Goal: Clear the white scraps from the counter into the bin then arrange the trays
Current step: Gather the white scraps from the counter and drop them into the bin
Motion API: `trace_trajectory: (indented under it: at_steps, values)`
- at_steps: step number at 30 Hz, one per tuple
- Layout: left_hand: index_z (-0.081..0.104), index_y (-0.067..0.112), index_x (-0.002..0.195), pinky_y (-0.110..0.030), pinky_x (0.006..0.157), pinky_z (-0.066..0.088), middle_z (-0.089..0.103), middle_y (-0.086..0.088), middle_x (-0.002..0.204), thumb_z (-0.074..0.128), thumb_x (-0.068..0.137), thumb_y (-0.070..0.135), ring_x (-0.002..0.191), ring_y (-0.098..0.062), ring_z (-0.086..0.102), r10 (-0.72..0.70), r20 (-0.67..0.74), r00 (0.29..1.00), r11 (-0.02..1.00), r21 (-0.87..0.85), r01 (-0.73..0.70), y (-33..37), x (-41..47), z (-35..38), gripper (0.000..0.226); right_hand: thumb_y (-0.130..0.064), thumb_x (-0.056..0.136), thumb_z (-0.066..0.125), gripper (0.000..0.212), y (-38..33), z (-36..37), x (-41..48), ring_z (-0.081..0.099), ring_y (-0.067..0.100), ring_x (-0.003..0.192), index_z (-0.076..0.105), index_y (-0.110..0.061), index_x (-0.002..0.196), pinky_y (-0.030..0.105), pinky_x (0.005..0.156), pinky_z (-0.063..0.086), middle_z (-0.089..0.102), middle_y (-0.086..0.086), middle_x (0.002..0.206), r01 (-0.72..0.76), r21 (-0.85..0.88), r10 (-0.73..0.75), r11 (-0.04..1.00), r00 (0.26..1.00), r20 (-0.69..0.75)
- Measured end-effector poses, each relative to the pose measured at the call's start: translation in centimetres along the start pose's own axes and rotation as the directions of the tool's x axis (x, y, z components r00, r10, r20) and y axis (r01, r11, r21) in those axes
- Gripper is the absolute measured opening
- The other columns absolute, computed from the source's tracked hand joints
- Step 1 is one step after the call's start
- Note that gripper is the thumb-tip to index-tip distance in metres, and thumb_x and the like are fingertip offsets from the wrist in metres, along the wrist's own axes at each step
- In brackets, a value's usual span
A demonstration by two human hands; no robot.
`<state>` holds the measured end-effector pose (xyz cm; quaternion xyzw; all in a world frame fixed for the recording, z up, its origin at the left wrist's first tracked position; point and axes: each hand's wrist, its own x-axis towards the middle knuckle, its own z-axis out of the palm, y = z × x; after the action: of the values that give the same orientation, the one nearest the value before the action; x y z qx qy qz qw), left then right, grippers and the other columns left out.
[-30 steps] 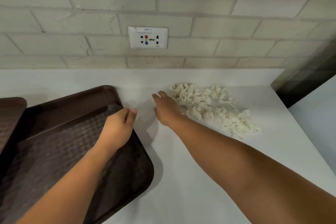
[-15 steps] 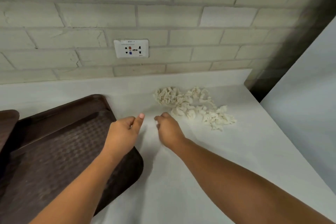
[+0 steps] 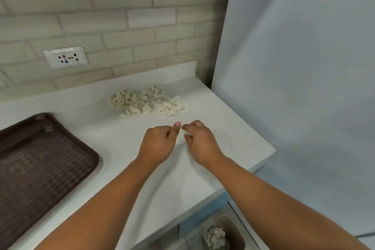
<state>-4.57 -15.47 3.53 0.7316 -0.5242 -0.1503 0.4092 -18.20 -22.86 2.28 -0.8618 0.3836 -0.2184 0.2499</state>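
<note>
A pile of white scraps lies on the white counter near the back wall. Both hands hover just in front of it, close together, with the thumb tip of one almost meeting the fingertips of the other. My left hand is curled into a loose fist with the thumb up and holds nothing. My right hand has its fingers curled down, and a small white scrap shows between them. A dark brown textured tray lies at the left. The bin stands on the floor below the counter's right end, with scraps inside.
A brick wall with a socket plate runs behind the counter. A tall pale blue-grey panel closes off the right side. The counter's right edge ends just right of my right hand.
The view has swung right and down, bringing the bin into sight. My left hand has left the tray's edge and come beside my right hand, which drew back from the pile.
</note>
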Motion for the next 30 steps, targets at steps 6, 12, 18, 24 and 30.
trace_trajectory:
  at_steps: [6,12,18,24,30]
  values:
    - [0.032,0.017,0.048,-0.029,0.05,0.031,0.033,0.006,0.042,0.042,0.1,0.048,0.043,-0.013,0.032,0.058,0.151,0.987,0.998,0.002,-0.059,5.7,-5.9,7.7,0.062,-0.009,0.097,0.051,0.029,5.3,-5.4,-9.8,0.059,0.016,0.101,0.062,-0.009,0.124,0.015,0.092,0.041,0.055,0.003,0.118,-0.11,0.047,0.115,0.993,0.985,-0.126]
    - [0.038,0.013,0.05,-0.032,0.05,0.033,0.039,0.001,0.043,0.042,0.101,0.046,0.043,-0.014,0.035,0.046,0.31,0.95,0.998,0.028,-0.058,7.2,-10.8,15.1,0.061,-0.003,0.093,0.054,0.024,10.8,-6.3,-17.6,0.06,0.022,0.097,0.066,-0.005,0.114,0.031,0.092,0.048,0.057,0.009,0.112,-0.211,0.071,0.22,0.975,0.957,-0.188]
    - [0.034,0.018,0.052,-0.038,0.055,0.038,0.041,-0.001,0.048,0.038,0.103,0.042,0.05,-0.022,0.045,0.004,0.475,0.88,0.983,0.16,-0.09,4.5,-14.7,22.6,0.056,-0.005,0.093,0.051,0.022,18.0,-2.4,-23.8,0.062,0.029,0.093,0.066,-0.006,0.109,0.04,0.085,0.05,0.065,0.014,0.105,-0.472,0.117,0.484,0.874,0.868,-0.109]
    - [0.054,0.018,0.091,-0.031,0.079,0.043,0.062,-0.007,0.096,0.043,0.101,0.024,0.093,-0.025,0.058,-0.175,0.685,0.707,0.98,0.19,0.059,-3.7,-18.2,30.7,0.017,-0.01,0.089,0.059,0.026,24.8,4.9,-29.3,0.065,0.024,0.091,0.068,-0.016,0.113,0.029,0.082,0.05,0.071,0.008,0.102,-0.708,0.159,0.718,0.688,0.696,-0.003]
    - [0.052,0.01,0.134,-0.022,0.095,0.035,0.052,-0.013,0.133,0.044,0.098,0.006,0.119,-0.025,0.052,-0.307,0.736,0.603,0.942,0.324,0.084,-13.2,-19.8,37.1,0.037,-0.008,0.085,0.063,0.033,32.4,13.3,-32.1,0.065,0.018,0.086,0.068,-0.025,0.113,0.025,0.078,0.052,0.071,0.001,0.102,-0.846,0.265,0.868,0.463,0.493,0.058]
